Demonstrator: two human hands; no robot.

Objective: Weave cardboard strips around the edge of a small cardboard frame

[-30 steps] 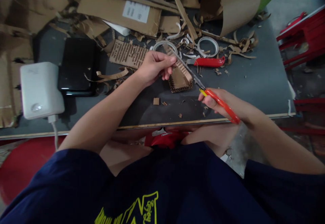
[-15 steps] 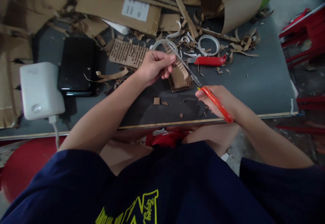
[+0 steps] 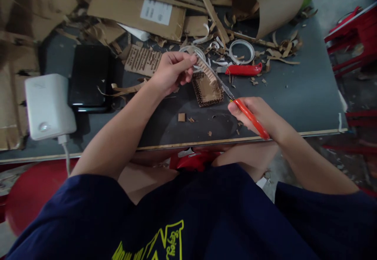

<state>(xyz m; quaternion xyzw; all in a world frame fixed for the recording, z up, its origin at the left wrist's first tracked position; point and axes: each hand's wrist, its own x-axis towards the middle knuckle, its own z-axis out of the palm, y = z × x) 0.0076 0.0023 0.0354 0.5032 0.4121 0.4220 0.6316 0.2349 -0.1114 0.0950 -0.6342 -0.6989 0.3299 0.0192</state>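
My left hand point(image 3: 176, 70) pinches a narrow strip of corrugated cardboard point(image 3: 207, 71), its ridges showing. Red-handled scissors point(image 3: 250, 116) are gripped in my right hand point(image 3: 255, 112), and their blades run up along the strip's right edge. Whether the blades are fully closed, I cannot make out. Under the strip, a small shallow cardboard box point(image 3: 208, 91) with corrugated walls rests on the dark table point(image 3: 294, 99). Left of it, partly behind my left hand, lies a ridged cardboard panel point(image 3: 141, 60).
A red utility knife point(image 3: 244, 69) lies beside a roll of white tape point(image 3: 242, 52). To the left are a black case point(image 3: 90, 75) and a white power bank point(image 3: 50, 107) with a cable. Cardboard sheets point(image 3: 123, 10), a brown paper cylinder point(image 3: 279, 4) and scraps fill the back.
My left hand has shifted slightly left and up with the cardboard strip, uncovering more of the small box. The scissors stay along the strip, nearly in the same place.
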